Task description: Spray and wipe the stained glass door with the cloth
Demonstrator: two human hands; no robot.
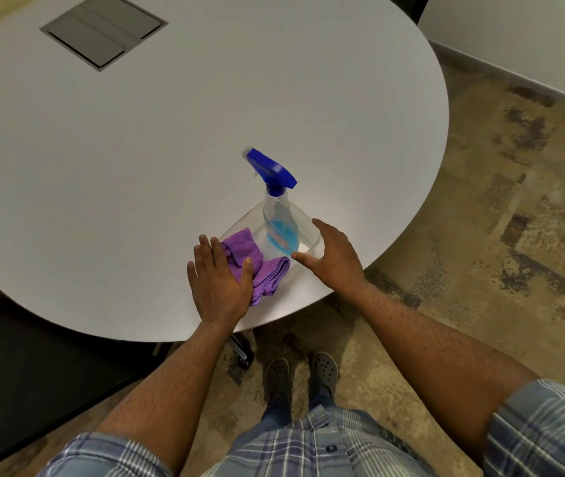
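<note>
A clear spray bottle with blue liquid and a blue trigger head stands upright near the front edge of a round white table. A crumpled purple cloth lies just left of the bottle. My left hand lies flat with straight fingers, partly over the cloth's left side, thumb on the fabric. My right hand hovers open to the right of the bottle's base, thumb pointing toward it, not touching it. No glass door is in view.
A grey cable hatch is set into the table at the far left. A white wall runs along the right above a mottled floor. A dark surface lies at lower left. My shoes stand near the table's leg.
</note>
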